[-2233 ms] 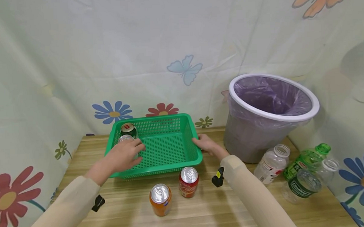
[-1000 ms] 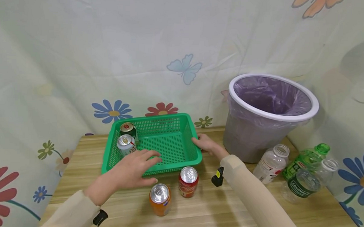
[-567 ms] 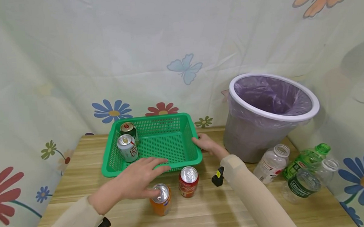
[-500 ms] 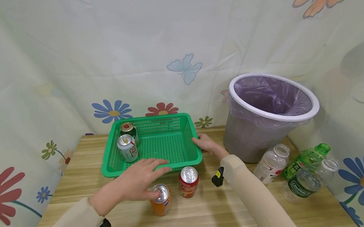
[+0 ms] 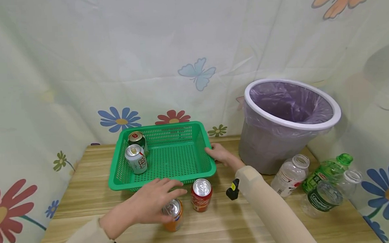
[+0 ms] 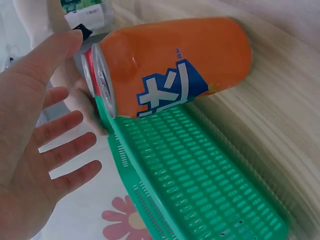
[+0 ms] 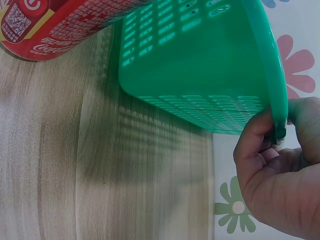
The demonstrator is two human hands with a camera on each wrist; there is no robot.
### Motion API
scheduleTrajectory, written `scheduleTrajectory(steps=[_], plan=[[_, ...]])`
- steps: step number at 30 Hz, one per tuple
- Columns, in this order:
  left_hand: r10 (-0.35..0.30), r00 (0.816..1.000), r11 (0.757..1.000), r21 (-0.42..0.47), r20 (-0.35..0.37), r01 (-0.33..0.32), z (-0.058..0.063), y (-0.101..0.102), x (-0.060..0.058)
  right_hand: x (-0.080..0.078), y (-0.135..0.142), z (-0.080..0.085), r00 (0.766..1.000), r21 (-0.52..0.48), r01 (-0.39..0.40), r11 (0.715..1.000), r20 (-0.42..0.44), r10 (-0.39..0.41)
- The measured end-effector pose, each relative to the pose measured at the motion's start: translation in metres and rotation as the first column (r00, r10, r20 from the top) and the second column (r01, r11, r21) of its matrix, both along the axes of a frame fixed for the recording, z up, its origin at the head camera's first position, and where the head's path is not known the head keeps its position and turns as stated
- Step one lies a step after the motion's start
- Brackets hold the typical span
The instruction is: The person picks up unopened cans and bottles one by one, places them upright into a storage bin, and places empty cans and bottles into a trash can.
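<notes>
My left hand (image 5: 149, 203) is spread around the upper part of an upright orange Fanta can (image 6: 180, 60), partly covering it in the head view. In the left wrist view its fingers (image 6: 70, 150) are apart from the can, and the thumb is near the lid. My right hand (image 5: 219, 153) grips the right rim of a green plastic basket (image 5: 176, 158), with fingers curled under the edge in the right wrist view. A red Coca-Cola can (image 5: 201, 196) stands just in front of the basket. Inside, at the left, are a white can (image 5: 137, 161) and a dark green can (image 5: 137, 139).
A grey bin (image 5: 259, 147) with a purple liner stands at the right. Before it are a clear bottle (image 5: 289, 175), a green bottle (image 5: 325, 170) and a clear bottle with a dark green label (image 5: 324, 199). A floral cloth (image 5: 166, 65) hangs behind the wooden table (image 5: 217, 231).
My left hand has left the white can in the basket and come forward and right to the orange can. My right hand has stayed on the rim.
</notes>
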State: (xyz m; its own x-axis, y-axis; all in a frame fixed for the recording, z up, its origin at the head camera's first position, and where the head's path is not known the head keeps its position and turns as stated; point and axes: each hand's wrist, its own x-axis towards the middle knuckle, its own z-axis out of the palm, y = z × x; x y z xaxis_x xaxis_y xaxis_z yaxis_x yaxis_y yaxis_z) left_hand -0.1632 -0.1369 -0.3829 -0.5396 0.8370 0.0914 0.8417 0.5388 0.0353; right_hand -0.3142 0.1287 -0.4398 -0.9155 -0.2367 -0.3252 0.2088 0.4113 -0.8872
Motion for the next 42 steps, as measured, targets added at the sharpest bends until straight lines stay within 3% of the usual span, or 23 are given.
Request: scheduleTrajectory(steps=[6, 24, 42], plan=[[-0.010, 1.000, 1.000, 0.009, -0.005, 0.010, -0.008, -0.001, 0.002, -0.002, 0.000, -0.002, 1.000, -0.002, 0.002, 1.000, 0.009, -0.002], [0.038, 0.993, 0.998, -0.046, 0.112, -0.033, -0.025, 0.000, 0.004, -0.003, -0.002, -0.003, 1.000, -0.006, 0.000, 1.000, 0.003, 0.000], [0.023, 0.993, 0.997, -0.076, 0.116, -0.014, -0.035, 0.005, 0.004, -0.003, 0.001, -0.004, 1.000, -0.015, 0.021, 1.000, -0.005, -0.021]])
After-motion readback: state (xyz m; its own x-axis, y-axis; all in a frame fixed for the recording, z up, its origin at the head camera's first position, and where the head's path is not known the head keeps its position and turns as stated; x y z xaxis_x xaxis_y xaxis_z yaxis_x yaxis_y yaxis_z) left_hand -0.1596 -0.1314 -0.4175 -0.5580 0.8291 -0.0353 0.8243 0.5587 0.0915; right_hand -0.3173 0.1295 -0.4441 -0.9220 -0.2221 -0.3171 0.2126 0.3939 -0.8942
